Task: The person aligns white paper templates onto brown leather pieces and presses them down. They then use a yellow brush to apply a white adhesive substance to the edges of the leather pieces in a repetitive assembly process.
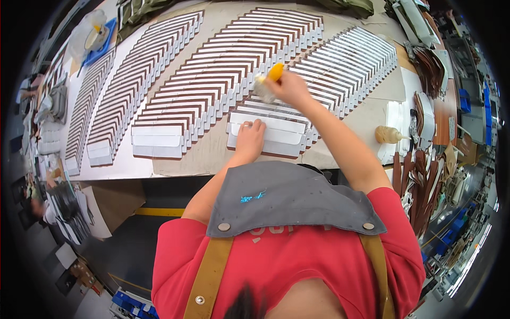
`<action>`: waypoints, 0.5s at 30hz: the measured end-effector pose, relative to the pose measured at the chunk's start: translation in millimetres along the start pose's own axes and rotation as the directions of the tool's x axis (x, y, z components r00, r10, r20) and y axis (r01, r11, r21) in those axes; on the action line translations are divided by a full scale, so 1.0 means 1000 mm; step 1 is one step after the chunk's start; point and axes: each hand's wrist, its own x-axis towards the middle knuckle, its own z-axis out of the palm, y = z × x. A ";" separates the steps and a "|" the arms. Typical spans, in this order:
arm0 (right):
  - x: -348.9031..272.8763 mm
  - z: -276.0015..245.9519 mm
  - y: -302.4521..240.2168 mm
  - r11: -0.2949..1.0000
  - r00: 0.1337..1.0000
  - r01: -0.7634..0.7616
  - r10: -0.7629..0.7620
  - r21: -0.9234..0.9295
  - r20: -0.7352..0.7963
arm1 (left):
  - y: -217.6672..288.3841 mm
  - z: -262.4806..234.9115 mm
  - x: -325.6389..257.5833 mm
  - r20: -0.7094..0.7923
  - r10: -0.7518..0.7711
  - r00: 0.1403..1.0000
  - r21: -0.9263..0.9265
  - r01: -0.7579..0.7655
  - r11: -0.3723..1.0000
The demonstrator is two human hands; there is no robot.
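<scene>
My right hand [292,87] is closed around the yellow handle of a wide brush [264,87]. The brush's pale bristles are over the near left part of a long row of overlapping flat pieces [340,64], white with brown edges. Whether the bristles touch them is hard to tell. On the nearest piece of that row, a white panel with a rounded flap outline [284,130], my left hand [251,139] lies with its fingers flat, holding nothing. A similar overlapping row [212,80] runs just to the left.
Two more rows [143,74] fan out further left on the table [207,166]. A blue tray [103,42] with a white tub stands at the far left. To the right lie a squeeze bottle [388,135] of tan liquid and hanging brown strips [417,178].
</scene>
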 end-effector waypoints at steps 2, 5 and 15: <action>0.008 0.013 0.016 0.998 0.997 -0.051 0.053 -0.033 0.055 | 0.000 -0.002 0.001 0.010 0.002 1.000 0.003 -0.002 1.000; 0.027 -0.013 0.048 0.987 0.939 -0.150 0.162 0.064 -0.304 | -0.001 -0.006 0.002 0.043 0.004 0.999 0.015 -0.005 1.000; -0.010 -0.022 0.064 0.965 0.959 -0.244 0.254 0.094 -0.126 | -0.002 -0.004 0.006 0.078 0.057 0.995 0.042 -0.060 0.997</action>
